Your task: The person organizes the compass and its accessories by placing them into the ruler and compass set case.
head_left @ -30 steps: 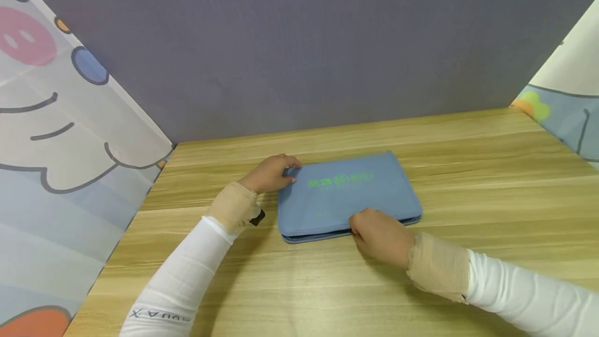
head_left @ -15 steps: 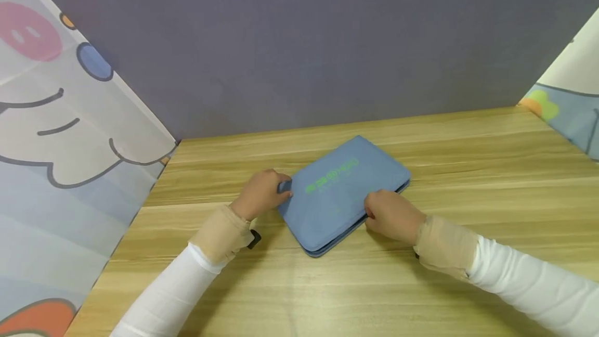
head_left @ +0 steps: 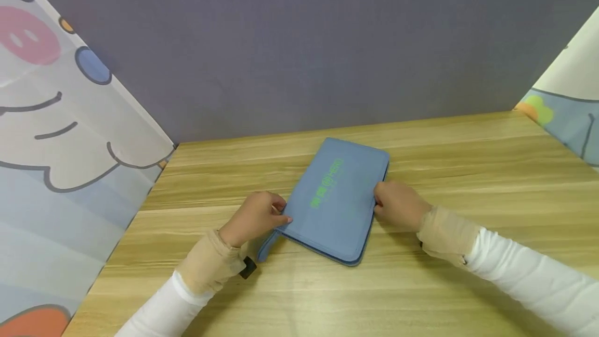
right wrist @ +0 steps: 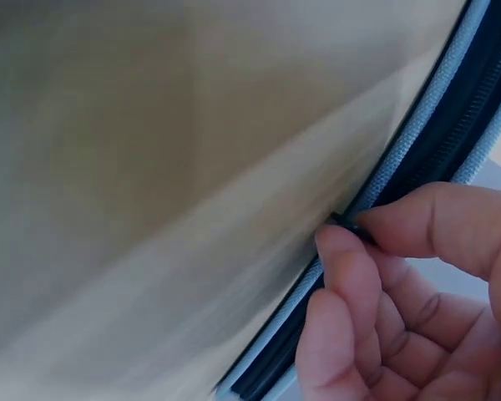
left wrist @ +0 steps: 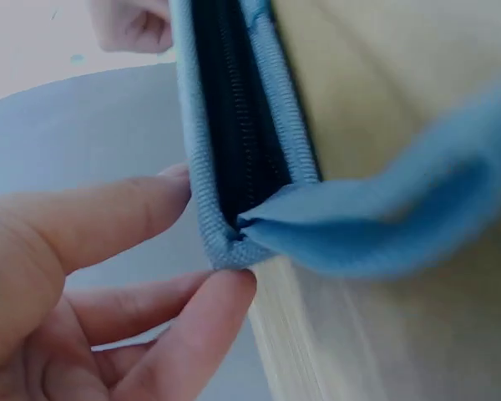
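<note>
A flat blue zippered pouch (head_left: pixel 348 199) with green lettering lies slanted on the table, its long side running from lower left to upper right. My left hand (head_left: pixel 255 217) holds its near left corner, thumb on the cover edge. From that corner sticks out a blue wrist strap (left wrist: pixel 417 209), close by the fingers in the left wrist view. Along the pouch's edge runs a dark zipper (left wrist: pixel 238 109). My right hand (head_left: pixel 400 204) is at the right side, where thumb and index finger pinch a small dark zipper pull (right wrist: pixel 352 227).
The wood-grain table (head_left: pixel 468 181) ends at a grey upright panel (head_left: pixel 299 51) at the back. Printed cartoon panels (head_left: pixel 70 170) flank it on the left and right. Both wrists wear beige wraps over white sleeves.
The pouch has turned counterclockwise from lying nearly sideways. My left hand moved nearer and down with its corner; my right hand moved slightly up and right along the zipper side. The strap came into view.
</note>
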